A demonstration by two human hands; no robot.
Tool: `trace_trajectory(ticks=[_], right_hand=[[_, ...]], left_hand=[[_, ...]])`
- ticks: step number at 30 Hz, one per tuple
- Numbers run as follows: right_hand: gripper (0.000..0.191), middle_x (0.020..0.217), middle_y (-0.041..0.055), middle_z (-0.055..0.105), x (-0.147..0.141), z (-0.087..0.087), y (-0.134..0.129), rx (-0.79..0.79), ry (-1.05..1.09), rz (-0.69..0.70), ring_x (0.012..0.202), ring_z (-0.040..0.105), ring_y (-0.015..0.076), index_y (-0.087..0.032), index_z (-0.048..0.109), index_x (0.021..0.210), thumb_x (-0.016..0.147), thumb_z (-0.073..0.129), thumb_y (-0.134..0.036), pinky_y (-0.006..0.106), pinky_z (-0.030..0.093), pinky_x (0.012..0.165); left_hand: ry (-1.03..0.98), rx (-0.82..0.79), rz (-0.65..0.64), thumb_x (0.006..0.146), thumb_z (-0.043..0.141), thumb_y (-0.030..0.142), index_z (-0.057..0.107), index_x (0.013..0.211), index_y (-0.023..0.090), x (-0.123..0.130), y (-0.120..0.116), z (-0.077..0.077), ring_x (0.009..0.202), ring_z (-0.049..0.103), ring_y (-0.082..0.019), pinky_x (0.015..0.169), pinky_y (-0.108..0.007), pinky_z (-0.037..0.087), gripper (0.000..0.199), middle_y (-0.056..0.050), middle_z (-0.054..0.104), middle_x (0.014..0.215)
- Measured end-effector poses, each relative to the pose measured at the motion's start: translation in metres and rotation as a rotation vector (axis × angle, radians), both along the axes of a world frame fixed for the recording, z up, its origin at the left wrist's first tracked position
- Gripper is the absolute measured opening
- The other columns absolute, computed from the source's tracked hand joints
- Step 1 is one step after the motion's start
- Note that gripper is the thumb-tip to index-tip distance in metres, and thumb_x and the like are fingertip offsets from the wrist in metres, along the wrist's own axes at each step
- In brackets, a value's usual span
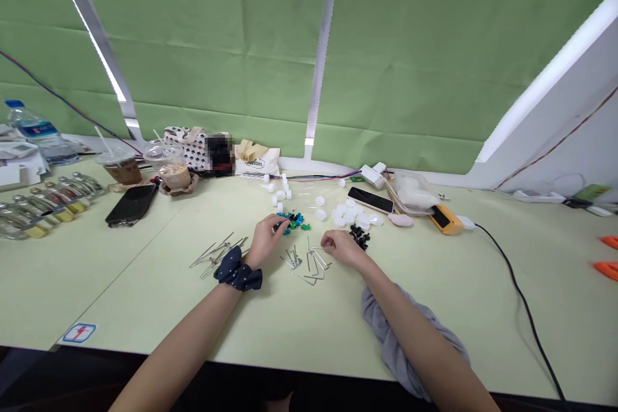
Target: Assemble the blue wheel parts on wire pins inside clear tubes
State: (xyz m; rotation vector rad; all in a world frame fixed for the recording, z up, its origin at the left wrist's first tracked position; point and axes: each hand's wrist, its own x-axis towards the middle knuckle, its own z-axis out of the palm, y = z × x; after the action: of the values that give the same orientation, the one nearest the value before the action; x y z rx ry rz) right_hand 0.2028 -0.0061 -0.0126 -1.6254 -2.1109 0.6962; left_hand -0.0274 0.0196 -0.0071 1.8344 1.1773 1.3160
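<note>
My left hand [268, 235] is at the left edge of a small pile of blue and green pieces [300, 221], its fingers bent together; what lies between them is too small to make out. My right hand [338, 246] rests between bent metal pins [316, 266] and a heap of black pieces [360, 236]. Its fingers are pinched at the end of a thin metal pin. More short pins [291, 261] lie between the hands. Longer wire pieces [212, 254] lie left of my left wrist, partly behind a dark scrunchie [237, 270].
White round caps [351, 214] and a phone [371, 199] lie behind my right hand. Drink cups [174, 174], a black phone [131, 205] and bottles [60, 196] stand or lie at left. A black cable [519, 299] crosses the table [299, 335] at right.
</note>
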Motion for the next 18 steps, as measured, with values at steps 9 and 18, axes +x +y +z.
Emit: trace_trajectory(ticks=[9, 18], right_hand=[[0.016, 0.069, 0.0021, 0.062, -0.002, 0.001, -0.001, -0.021, -0.024, 0.029, 0.066, 0.056, 0.0122, -0.016, 0.063, 0.075, 0.069, 0.052, -0.006, 0.021, 0.041, 0.062], [0.014, 0.072, 0.0025, 0.062, -0.002, -0.001, -0.001, -0.012, -0.023, 0.02, 0.067, 0.056, 0.0125, -0.016, 0.063, 0.073, 0.07, 0.053, -0.006, 0.021, 0.04, 0.063]], left_hand=[[-0.068, -0.046, 0.066, 0.074, 0.058, 0.037, 0.065, 0.074, 0.02, -0.013, 0.004, 0.005, 0.067, 0.055, -0.018, 0.063, -0.027, 0.041, 0.018, -0.006, 0.062, 0.075], [-1.239, -0.708, 0.27, 0.084, 0.032, 0.002, 0.046, 0.082, 0.015, -0.021, 0.009, 0.009, 0.057, 0.056, -0.009, 0.052, -0.02, 0.05, 0.019, -0.004, 0.054, 0.071]])
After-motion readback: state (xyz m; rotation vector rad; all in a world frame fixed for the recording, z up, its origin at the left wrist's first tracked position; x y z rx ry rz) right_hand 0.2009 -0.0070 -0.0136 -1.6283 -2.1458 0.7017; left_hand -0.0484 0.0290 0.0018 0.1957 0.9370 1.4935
